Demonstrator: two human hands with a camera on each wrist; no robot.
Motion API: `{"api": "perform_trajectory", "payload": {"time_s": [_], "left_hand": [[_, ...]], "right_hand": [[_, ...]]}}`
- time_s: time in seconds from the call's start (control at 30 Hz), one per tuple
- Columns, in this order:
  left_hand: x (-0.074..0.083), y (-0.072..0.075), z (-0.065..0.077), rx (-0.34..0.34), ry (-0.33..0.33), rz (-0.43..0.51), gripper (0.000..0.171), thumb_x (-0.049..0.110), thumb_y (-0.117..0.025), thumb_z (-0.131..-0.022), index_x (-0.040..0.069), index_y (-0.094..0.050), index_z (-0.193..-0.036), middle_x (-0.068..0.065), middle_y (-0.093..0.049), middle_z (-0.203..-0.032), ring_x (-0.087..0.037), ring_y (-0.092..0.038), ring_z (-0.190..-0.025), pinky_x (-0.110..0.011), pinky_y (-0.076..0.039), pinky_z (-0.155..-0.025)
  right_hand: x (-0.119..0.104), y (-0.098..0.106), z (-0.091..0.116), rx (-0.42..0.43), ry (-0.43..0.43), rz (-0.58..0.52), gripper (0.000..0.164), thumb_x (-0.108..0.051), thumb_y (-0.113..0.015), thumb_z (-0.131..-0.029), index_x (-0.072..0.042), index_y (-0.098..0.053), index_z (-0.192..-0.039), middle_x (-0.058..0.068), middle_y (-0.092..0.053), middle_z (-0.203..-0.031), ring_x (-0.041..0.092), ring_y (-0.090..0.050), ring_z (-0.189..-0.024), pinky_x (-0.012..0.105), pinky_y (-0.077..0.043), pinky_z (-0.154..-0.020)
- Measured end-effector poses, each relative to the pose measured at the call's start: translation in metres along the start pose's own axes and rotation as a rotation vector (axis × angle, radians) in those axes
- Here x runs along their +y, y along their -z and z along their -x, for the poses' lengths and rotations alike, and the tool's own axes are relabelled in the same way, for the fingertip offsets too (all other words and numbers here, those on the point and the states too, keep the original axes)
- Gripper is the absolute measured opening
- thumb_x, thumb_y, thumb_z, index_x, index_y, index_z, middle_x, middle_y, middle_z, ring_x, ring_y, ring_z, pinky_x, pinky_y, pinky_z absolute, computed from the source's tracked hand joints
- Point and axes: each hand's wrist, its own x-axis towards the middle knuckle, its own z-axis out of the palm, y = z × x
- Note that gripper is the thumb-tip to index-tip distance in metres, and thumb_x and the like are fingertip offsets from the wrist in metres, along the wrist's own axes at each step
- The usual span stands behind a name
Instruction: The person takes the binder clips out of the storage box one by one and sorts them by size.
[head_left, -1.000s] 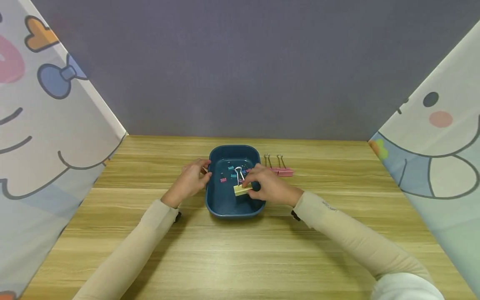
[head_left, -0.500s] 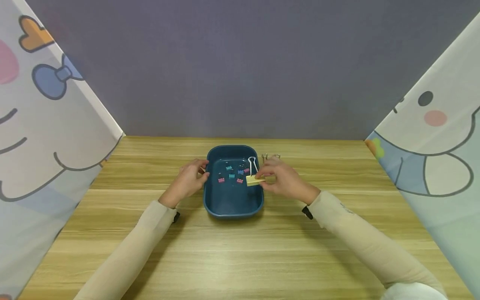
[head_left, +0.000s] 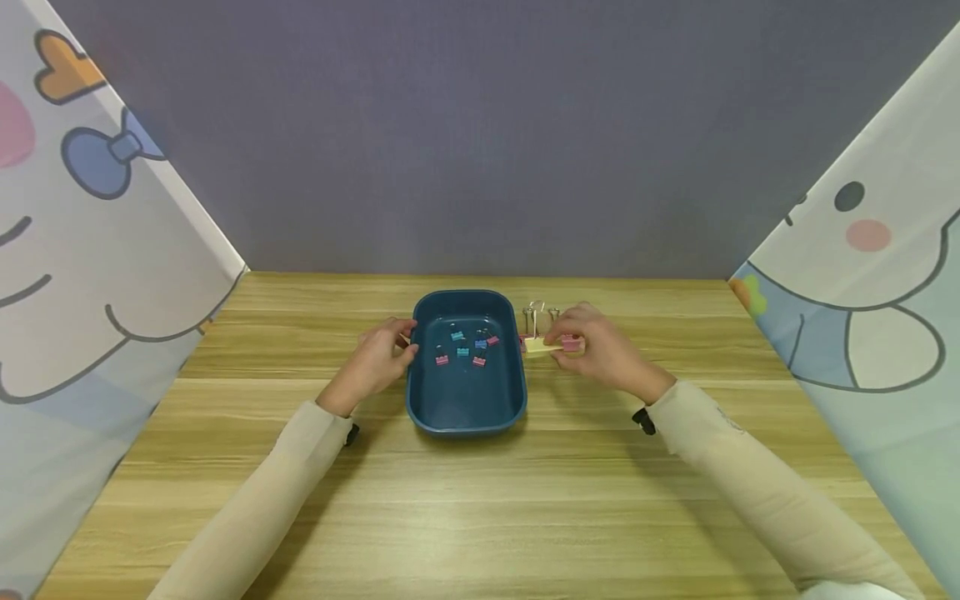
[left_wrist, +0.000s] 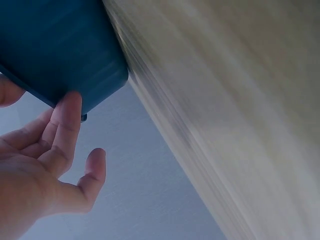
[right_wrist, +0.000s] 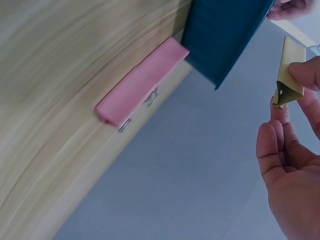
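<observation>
My right hand (head_left: 603, 354) pinches a large yellow binder clip (head_left: 535, 345) between thumb and fingers, its silver handles pointing up. In the right wrist view this yellow clip is held off the table. Just behind it, large pink binder clips (right_wrist: 142, 82) stand on the table right of a dark blue tray (head_left: 465, 404), partly hidden in the head view by the hand. The fingertips of my left hand (head_left: 378, 358) touch the tray's left rim, the fingers loosely bent. Several small pink, teal and blue binder clips (head_left: 462, 352) lie spread inside the tray.
The wooden table (head_left: 450, 517) reaches back to a grey wall (head_left: 480, 150). Panels with cartoon prints (head_left: 112, 250) stand along both sides.
My right hand has carried the yellow binder clip out of the tray, over its right rim, to the front of the pink clips. The left hand stays at the tray's rim.
</observation>
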Motion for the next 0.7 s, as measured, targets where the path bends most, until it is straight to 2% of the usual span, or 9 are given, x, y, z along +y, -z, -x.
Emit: {"api": "perform_trajectory", "payload": {"time_s": [0.23, 0.53, 0.7], "left_hand": [[0.001, 0.001, 0.0, 0.002, 0.001, -0.014, 0.042, 0.009, -0.062, -0.09, -0.006, -0.052, -0.128, -0.016, -0.059, -0.109, -0.026, -0.061, -0.094, -0.055, -0.026, -0.094], [0.0, 0.001, -0.001, -0.002, -0.002, -0.023, 0.042, 0.008, -0.062, -0.09, -0.006, -0.052, -0.129, -0.015, -0.059, -0.109, -0.026, -0.062, -0.094, -0.054, -0.027, -0.093], [0.0, 0.001, -0.003, -0.001, -0.013, -0.026, 0.042, 0.009, -0.061, -0.09, -0.006, -0.051, -0.129, -0.015, -0.058, -0.11, -0.025, -0.062, -0.094, -0.055, -0.026, -0.094]], "right_hand": [[0.012, 0.009, 0.009, 0.026, 0.003, -0.007, 0.016, 0.001, -0.073, -0.077, -0.01, -0.07, -0.088, -0.002, -0.062, -0.092, 0.022, -0.05, -0.085, 0.041, -0.042, -0.07], [0.035, 0.015, 0.025, 0.061, -0.049, 0.024, 0.022, 0.003, -0.077, -0.073, -0.012, -0.07, -0.087, -0.002, -0.064, -0.09, 0.019, -0.047, -0.078, 0.038, -0.04, -0.066], [0.049, 0.017, 0.032, 0.063, -0.095, 0.039, 0.02, 0.001, -0.077, -0.074, -0.013, -0.071, -0.087, -0.002, -0.065, -0.092, 0.019, -0.048, -0.078, 0.04, -0.041, -0.066]]}}
